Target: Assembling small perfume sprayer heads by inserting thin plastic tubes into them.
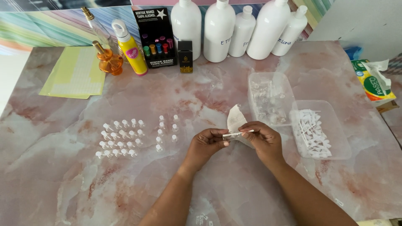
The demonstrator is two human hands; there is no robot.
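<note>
On the pink marble table [63,175]: both hands meet near the middle, just in front of two clear trays.
Left hand [206,145]: fingertips pinched shut on one end of a thin white spray tube [238,134], held level.
Right hand [263,138]: thumb and forefinger closed on the tube's other end, with a piece of white tissue [234,118] sticking up behind the fingers.
Nearer tray [341,142]: clear plastic, holding a heap of white spray tubes, just right of the right hand.
Farther tray [270,79]: clear plastic, filled with small clear parts, too small to tell apart.
Small vials [121,139]: rows of tiny clear ones with white tops, standing left of the hands.
Back edge: five large white bottles [222,31], a black display box [155,37], a yellow spray bottle [130,48] and an orange perfume bottle [108,59].
Far left: yellow paper sheets [75,73], lying flat.
</note>
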